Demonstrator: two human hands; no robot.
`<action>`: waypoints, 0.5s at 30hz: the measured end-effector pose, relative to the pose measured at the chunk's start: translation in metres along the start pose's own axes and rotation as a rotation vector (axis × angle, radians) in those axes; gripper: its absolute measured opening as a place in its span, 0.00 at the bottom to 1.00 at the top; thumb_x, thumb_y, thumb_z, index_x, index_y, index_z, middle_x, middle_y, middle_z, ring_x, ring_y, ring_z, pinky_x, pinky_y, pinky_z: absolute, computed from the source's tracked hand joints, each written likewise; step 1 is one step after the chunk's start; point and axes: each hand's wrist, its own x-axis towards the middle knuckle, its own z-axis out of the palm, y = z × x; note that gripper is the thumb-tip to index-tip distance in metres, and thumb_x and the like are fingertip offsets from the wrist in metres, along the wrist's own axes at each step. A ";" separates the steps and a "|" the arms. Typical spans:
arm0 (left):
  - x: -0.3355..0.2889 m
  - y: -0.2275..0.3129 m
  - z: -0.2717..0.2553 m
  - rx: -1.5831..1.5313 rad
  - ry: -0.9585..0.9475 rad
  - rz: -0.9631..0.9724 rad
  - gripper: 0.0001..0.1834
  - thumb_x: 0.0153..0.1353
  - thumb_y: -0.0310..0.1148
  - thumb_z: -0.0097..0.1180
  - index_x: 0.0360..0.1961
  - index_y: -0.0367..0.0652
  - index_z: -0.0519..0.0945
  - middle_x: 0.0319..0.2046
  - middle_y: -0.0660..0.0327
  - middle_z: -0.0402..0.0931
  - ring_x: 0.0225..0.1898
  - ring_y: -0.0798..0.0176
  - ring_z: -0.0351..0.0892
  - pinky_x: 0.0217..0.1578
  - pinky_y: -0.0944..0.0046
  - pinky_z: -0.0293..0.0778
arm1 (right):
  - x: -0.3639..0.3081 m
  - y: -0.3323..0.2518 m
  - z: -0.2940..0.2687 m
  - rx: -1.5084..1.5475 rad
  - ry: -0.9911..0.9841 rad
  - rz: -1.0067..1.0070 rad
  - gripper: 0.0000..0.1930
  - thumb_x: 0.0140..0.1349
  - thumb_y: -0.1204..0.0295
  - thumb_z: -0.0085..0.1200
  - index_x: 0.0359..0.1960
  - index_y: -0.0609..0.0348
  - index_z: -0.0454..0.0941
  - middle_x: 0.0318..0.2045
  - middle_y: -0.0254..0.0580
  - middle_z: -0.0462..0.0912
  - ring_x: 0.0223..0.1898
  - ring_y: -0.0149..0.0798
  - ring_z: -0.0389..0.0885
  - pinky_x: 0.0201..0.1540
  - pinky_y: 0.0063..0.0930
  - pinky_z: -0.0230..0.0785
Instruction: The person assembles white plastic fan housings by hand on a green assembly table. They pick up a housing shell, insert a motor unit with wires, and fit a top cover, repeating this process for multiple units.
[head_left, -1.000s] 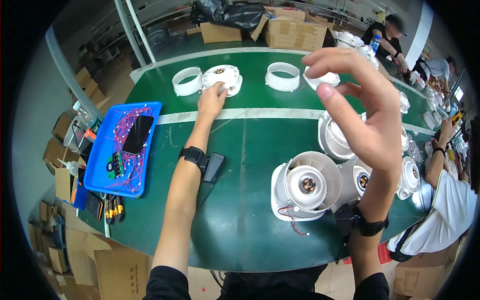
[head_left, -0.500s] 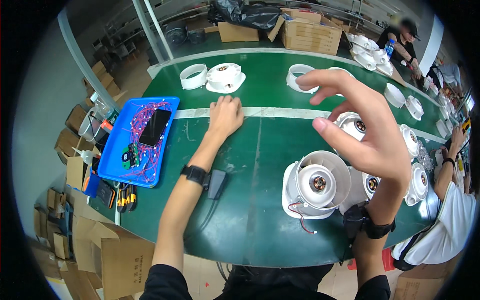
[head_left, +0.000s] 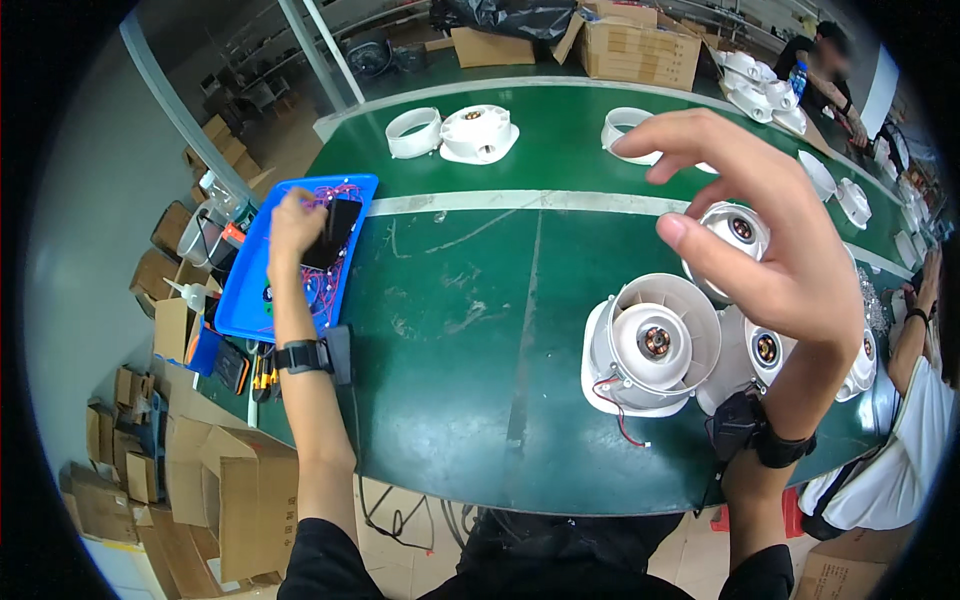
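Observation:
My left hand (head_left: 296,228) is over the blue tray (head_left: 236,308), its fingers by a tangle of thin red and purple wires (head_left: 322,290) and the black phone (head_left: 335,236) lying on them. Motion smears those fingertips, so I cannot tell if they grip anything. Raised above the right side of the table, my right hand (head_left: 775,230) is open and empty, with thumb and fingers apart and curved. Below it, a white round fan housing (head_left: 705,345) stands with its motor facing up and a short red-and-black lead (head_left: 622,425) trailing onto the green table (head_left: 460,390).
More white fan housings (head_left: 735,240) crowd the right side. At the back are a white ring (head_left: 413,150) beside another housing (head_left: 480,130), and a second ring (head_left: 628,122). Yellow-and-black hand tools (head_left: 265,375) lie by the tray. Co-workers sit at the right; cardboard boxes (head_left: 255,495) stand at lower left.
My left hand has moved left from the middle back of the table to over the blue tray. My right hand keeps its raised, open pose. The whole view has shifted slightly.

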 end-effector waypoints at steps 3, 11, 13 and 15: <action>0.008 -0.021 0.001 -0.138 -0.051 -0.051 0.22 0.50 0.37 0.65 0.47 0.40 0.81 0.37 0.47 0.85 0.41 0.49 0.86 0.45 0.56 0.79 | 0.001 0.004 0.005 -0.018 -0.027 0.033 0.20 0.60 0.72 0.54 0.54 0.61 0.77 0.54 0.45 0.78 0.47 0.38 0.79 0.43 0.26 0.73; 0.023 -0.078 0.031 -0.158 -0.300 -0.073 0.26 0.53 0.38 0.69 0.50 0.33 0.80 0.39 0.51 0.84 0.40 0.61 0.83 0.41 0.62 0.77 | 0.006 0.005 0.015 -0.058 -0.108 0.054 0.18 0.60 0.71 0.55 0.52 0.60 0.78 0.57 0.50 0.76 0.55 0.44 0.77 0.45 0.28 0.71; 0.024 -0.079 0.028 -0.195 -0.369 -0.040 0.28 0.52 0.38 0.70 0.51 0.32 0.80 0.39 0.52 0.83 0.40 0.61 0.82 0.42 0.63 0.77 | 0.006 0.006 0.016 -0.061 -0.116 0.054 0.18 0.60 0.71 0.55 0.52 0.61 0.78 0.57 0.50 0.76 0.55 0.45 0.77 0.45 0.28 0.71; 0.024 -0.076 0.025 -0.191 -0.441 -0.023 0.31 0.50 0.36 0.71 0.54 0.32 0.78 0.43 0.51 0.81 0.44 0.59 0.81 0.45 0.62 0.76 | 0.007 0.007 0.018 -0.051 -0.124 0.057 0.18 0.59 0.71 0.55 0.52 0.61 0.78 0.58 0.50 0.76 0.55 0.45 0.77 0.45 0.28 0.71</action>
